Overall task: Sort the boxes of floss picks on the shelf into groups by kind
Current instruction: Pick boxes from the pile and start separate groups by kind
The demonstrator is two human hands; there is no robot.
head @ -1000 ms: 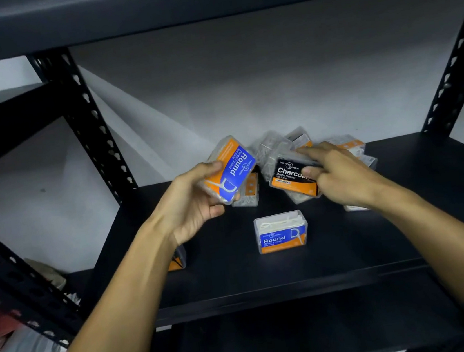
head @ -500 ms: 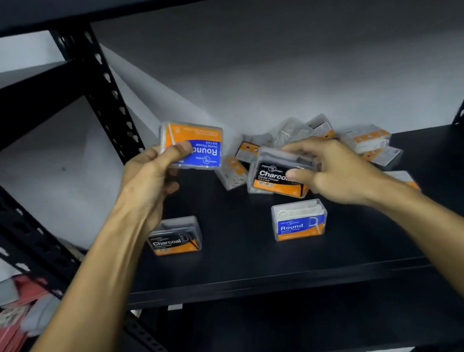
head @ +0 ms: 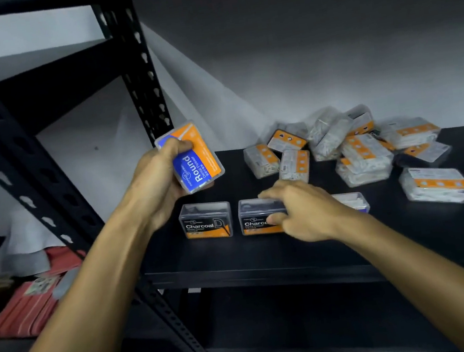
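My left hand [head: 156, 182] holds a blue and orange "Round" floss box [head: 193, 160] tilted in the air above the shelf's left end. My right hand [head: 303, 210] grips a black "Charcoal" box [head: 255, 217] that stands on the black shelf [head: 264, 251], right beside another upright "Charcoal" box [head: 206, 222]. A "Round" box [head: 353, 201] stands just behind my right wrist, mostly hidden. A jumbled pile of several clear and orange boxes [head: 347, 143] lies at the back right.
A perforated black upright post [head: 138, 79] rises at the shelf's back left corner, another slants in front at the left. Red cloth and papers [head: 26, 303] lie on a neighbouring shelf at lower left. A lower shelf sits dark beneath.
My right hand has brought the Charcoal box down from the pile and set it beside the first Charcoal box. My left hand has turned the Round box and kept it raised.
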